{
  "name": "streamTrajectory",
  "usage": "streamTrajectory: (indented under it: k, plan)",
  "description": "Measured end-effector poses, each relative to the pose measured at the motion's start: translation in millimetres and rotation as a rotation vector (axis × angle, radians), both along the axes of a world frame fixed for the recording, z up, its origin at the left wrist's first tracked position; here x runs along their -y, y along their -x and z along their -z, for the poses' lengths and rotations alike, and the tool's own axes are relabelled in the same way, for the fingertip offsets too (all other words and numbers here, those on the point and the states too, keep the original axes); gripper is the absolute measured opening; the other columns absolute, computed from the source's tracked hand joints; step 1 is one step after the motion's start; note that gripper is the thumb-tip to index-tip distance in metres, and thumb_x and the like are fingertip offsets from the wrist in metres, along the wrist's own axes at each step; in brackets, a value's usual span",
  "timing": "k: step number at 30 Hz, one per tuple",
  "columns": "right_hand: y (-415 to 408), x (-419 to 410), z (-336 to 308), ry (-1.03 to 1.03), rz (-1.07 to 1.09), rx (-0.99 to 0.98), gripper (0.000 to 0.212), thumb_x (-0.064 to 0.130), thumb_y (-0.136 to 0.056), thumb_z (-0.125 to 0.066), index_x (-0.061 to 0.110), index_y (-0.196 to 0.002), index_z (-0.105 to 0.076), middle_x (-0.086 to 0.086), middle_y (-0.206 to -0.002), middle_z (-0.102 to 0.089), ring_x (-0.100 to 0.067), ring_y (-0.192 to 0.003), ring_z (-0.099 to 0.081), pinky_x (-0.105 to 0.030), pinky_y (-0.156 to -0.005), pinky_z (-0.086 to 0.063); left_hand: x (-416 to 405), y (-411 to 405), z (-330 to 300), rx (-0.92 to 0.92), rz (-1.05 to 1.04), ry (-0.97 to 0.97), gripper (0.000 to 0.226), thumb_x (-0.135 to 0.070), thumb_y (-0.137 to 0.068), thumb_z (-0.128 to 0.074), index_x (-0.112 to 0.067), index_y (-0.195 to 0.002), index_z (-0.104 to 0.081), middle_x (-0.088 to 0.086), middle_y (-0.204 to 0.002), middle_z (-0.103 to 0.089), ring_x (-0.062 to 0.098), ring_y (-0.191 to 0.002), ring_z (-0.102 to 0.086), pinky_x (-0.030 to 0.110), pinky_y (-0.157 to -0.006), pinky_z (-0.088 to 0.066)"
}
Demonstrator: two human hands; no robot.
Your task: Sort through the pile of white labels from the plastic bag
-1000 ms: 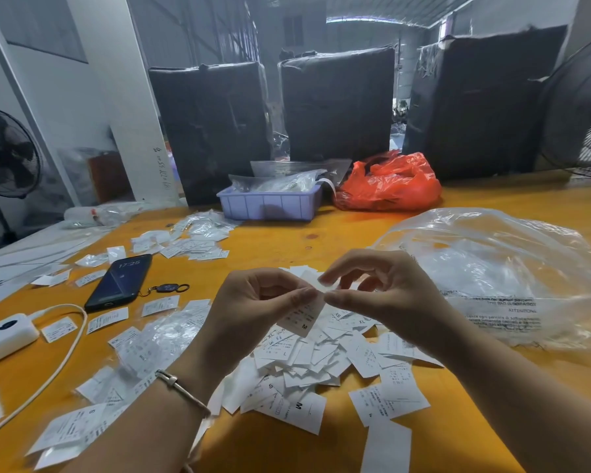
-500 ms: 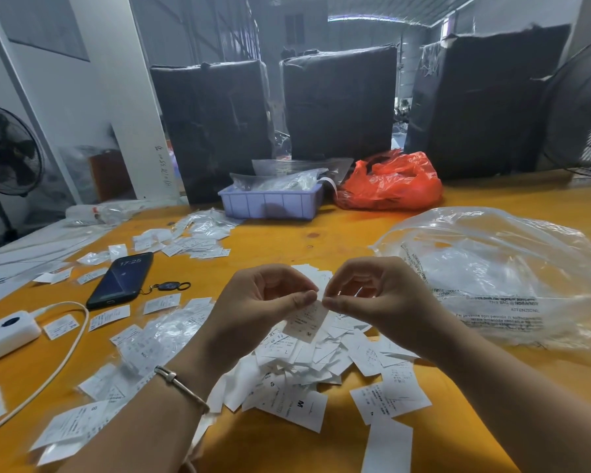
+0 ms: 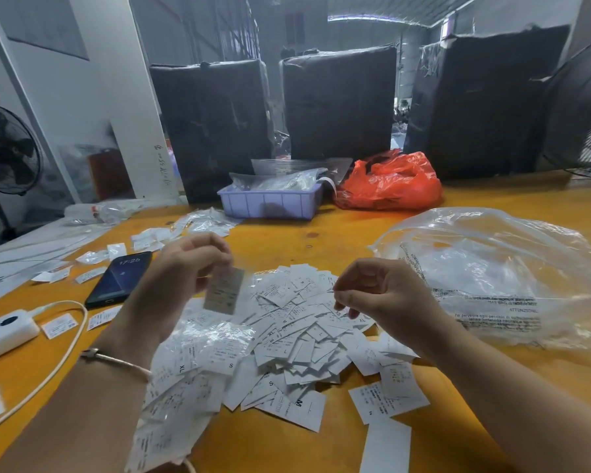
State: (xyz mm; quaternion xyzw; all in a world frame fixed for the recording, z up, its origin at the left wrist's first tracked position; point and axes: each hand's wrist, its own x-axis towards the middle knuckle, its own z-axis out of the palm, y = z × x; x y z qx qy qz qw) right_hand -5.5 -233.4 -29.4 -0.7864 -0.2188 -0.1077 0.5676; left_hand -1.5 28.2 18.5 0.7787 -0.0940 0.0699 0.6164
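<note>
Sorting step: one label [image 3: 224,290] picked out, pinched in left hand [image 3: 181,268] above pile of labels [image 3: 287,336] on table [image 3: 321,233]. Right hand [image 3: 379,295] curled; grip on anything: cannot tell. Clear plastic bag [image 3: 492,268] beside pile, right. Next, probably: read size, put label with matching ones.

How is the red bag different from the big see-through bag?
The red bag is opaque and bunched up at the table's far edge; the see-through bag is clear, bigger, spread out nearer the hands, with black print on it. Both are crinkly plastic on the yellow table.
</note>
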Motion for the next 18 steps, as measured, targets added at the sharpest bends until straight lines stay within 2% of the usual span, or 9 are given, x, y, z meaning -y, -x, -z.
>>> streamTrajectory:
  k: [2, 4, 7, 9, 12, 14, 16, 18]
  plan:
    - [-1.4, 1.0, 1.6, 0.016, 0.007, -0.012, 0.009, -0.003, -0.082, -0.068, 0.005, -0.079, -0.069, -0.005, -0.07, -0.072, -0.014, -0.062, -0.066, -0.024, -0.06, -0.055, -7.8, -2.4, -2.0, -0.021, -0.105, -0.084, 0.007, -0.02, -0.062, -0.054, -0.02, -0.06, -0.06, 0.001, -0.066, -0.055, 0.022, -0.074, -0.048, 0.032, -0.066, -0.036]
    - [-2.9, 1.4, 2.9, 0.025, 0.014, -0.019, 0.01, -0.003, -0.082, -0.068, 0.007, -0.078, -0.069, -0.004, -0.069, -0.072, -0.014, -0.061, -0.066, -0.023, -0.059, -0.054, -12.8, -5.8, 1.0, -0.112, -0.146, -0.282, 0.01, -0.021, -0.062, -0.054, -0.018, -0.054, -0.059, 0.005, -0.069, -0.057, 0.026, -0.074, -0.048, 0.033, -0.068, -0.039]
    - [-3.6, 1.6, 4.0, 0.042, 0.019, -0.028, 0.011, -0.003, -0.082, -0.068, 0.008, -0.078, -0.069, -0.005, -0.07, -0.072, -0.016, -0.062, -0.067, -0.022, -0.058, -0.053, -21.5, -17.1, 11.3, -0.258, -0.146, -0.485, 0.042, -0.009, -0.083, -0.055, -0.019, -0.042, -0.059, 0.002, -0.063, -0.061, 0.026, -0.073, -0.049, 0.035, -0.068, -0.039]
    - [-4.1, 1.4, 5.4, 0.065, 0.022, -0.03, 0.011, -0.001, -0.082, -0.068, 0.009, -0.078, -0.069, -0.004, -0.07, -0.072, -0.018, -0.065, -0.068, -0.024, -0.059, -0.055, -26.3, -22.4, 16.1, -0.276, -0.185, -0.545, 0.043, -0.008, -0.084, -0.059, -0.018, -0.042, -0.063, -0.001, -0.06, -0.06, 0.023, -0.071, -0.049, 0.032, -0.065, -0.039]
    - [-3.2, 0.0, 7.0, 0.116, 0.029, -0.03, 0.011, 0.001, -0.083, -0.068, 0.01, -0.078, -0.069, -0.003, -0.07, -0.072, -0.017, -0.063, -0.067, -0.025, -0.059, -0.056, -29.1, -24.2, 19.9, -0.284, -0.239, -0.648, 0.025, -0.013, -0.079, -0.071, -0.018, -0.055, -0.074, 0.004, -0.078, -0.071, 0.025, -0.081, -0.063, 0.029, -0.063, -0.047]
    - [-2.6, -1.0, 7.0, 0.136, 0.023, -0.038, 0.011, 0.0, -0.083, -0.067, 0.01, -0.077, -0.069, -0.003, -0.068, -0.071, -0.011, -0.058, -0.065, -0.02, -0.056, -0.052, -29.2, -23.0, 22.2, -0.288, -0.241, -0.734, 0.015, -0.015, -0.077, -0.075, -0.022, -0.064, -0.078, 0.001, -0.081, -0.074, 0.024, -0.084, -0.066, 0.028, -0.062, -0.05]
    - [-2.7, -1.7, 7.9, 0.149, 0.016, -0.043, 0.011, 0.0, -0.083, -0.067, 0.009, -0.077, -0.069, -0.003, -0.068, -0.071, -0.007, -0.057, -0.063, -0.018, -0.056, -0.051, -28.9, -22.9, 23.1, -0.262, -0.242, -0.787, 0.012, -0.017, -0.074, -0.08, -0.029, -0.072, -0.078, -0.006, -0.085, -0.072, 0.017, -0.087, -0.064, 0.027, -0.064, -0.047]
    - [-2.6, -2.6, 9.3, 0.175, 0.023, -0.052, 0.011, 0.001, -0.084, -0.066, 0.009, -0.078, -0.069, -0.003, -0.068, -0.071, -0.008, -0.059, -0.064, -0.019, -0.058, -0.052, -28.3, -24.3, 24.0, -0.218, -0.261, -0.81, 0.018, -0.021, -0.072, -0.083, -0.034, -0.083, -0.076, -0.009, -0.095, -0.067, 0.014, -0.094, -0.061, 0.027, -0.067, -0.045]
